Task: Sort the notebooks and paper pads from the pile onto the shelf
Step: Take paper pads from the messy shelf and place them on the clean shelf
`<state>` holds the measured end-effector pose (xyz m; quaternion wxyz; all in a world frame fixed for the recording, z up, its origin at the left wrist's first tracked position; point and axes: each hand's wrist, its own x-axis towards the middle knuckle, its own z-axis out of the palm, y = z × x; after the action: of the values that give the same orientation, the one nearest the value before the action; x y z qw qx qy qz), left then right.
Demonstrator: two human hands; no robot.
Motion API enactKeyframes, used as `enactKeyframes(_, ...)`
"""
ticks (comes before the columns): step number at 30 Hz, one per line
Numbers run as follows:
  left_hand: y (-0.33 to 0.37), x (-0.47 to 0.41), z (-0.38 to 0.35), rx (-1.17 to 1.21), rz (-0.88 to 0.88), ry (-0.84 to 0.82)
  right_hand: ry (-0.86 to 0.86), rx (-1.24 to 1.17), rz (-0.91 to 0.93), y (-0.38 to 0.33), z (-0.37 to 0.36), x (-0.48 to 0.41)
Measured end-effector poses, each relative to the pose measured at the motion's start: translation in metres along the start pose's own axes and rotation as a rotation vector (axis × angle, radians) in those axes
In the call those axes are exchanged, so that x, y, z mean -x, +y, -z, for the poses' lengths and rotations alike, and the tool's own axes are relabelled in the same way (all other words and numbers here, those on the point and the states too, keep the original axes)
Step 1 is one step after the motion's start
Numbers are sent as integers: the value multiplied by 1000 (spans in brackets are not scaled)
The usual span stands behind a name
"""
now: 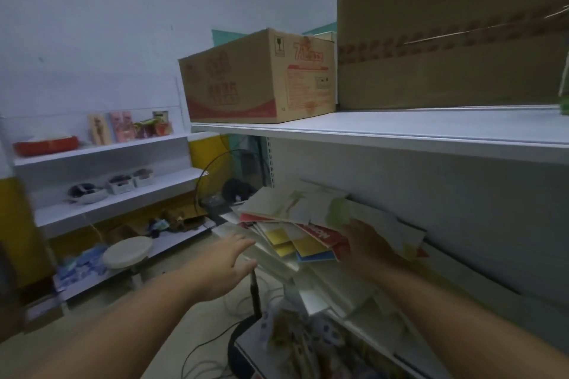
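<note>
Head view: pile (295,234) of notebooks and pads lies fanned and askew on a lower level, right of centre, under the white shelf board (415,128). Left hand (228,258) reaches for the pile's near-left edge, fingers straight and slightly apart; blur hides whether they touch it. Right hand (366,243) is on the pile's right side, fingertips buried among covers, so I cannot tell whether they pinch anything. Lifting the top covers could drag loose yellow and blue pads over the near edge onto the black stand (255,292).

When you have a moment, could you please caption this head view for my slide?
Left hand hovers open, right hand touches the notebook pile below a white shelf holding cardboard boxes.
</note>
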<state>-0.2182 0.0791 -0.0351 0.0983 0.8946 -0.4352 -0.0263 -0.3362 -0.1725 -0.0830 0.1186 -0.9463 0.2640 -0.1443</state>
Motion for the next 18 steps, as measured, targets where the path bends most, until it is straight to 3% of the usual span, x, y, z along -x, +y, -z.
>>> enactKeyframes(3,-26,-48,0,28,-111,-12,66,-13,-71,-7,-9,-33)
enactKeyframes(8,-59,-127,8,162,-292,-25,37,79,-205,-16,-27,-70)
enactKeyframes(11,-69,-164,14,268,-372,37,199,113,-237,-20,-29,-70)
enactKeyframes(13,-70,-184,18,502,-363,45,386,8,-280,-23,-25,-66)
enactKeyframes(14,-68,-194,20,700,-318,-2,532,-92,-304,-26,-21,-65)
enactKeyframes(16,-63,-207,21,1156,-188,-268,816,-242,-318,-33,-12,-66)
enactKeyframes(18,-63,-221,19,1469,-98,-607,905,-280,-229,-46,-3,-73)
